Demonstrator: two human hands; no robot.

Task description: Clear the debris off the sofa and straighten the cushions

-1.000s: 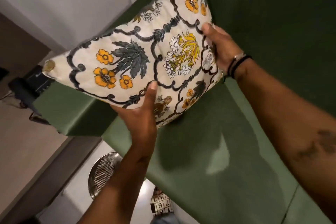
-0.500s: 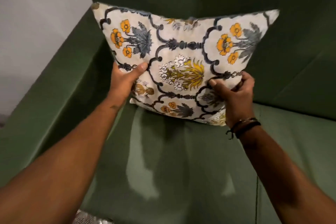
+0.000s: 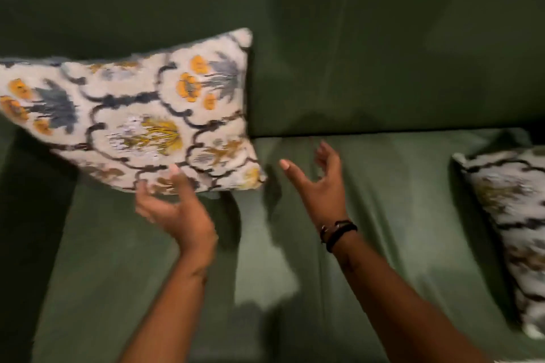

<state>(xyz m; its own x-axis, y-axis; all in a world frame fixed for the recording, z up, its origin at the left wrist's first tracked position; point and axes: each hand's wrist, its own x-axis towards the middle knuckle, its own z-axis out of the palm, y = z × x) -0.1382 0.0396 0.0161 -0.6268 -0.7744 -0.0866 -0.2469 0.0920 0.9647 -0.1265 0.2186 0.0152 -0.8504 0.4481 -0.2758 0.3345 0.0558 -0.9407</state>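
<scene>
A floral cushion (image 3: 141, 115) is propped against the sofa (image 3: 383, 68) back; the left hand (image 3: 174, 206), spread wide, is seen at its lower edge; the right hand (image 3: 321, 186) is spread beside it, empty.

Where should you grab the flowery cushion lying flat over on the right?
Probably by its near-left edge, coming in from the left with the open right hand. The flat cushion lies on the sofa seat, running out of view on the right, so that edge is nearest.
</scene>
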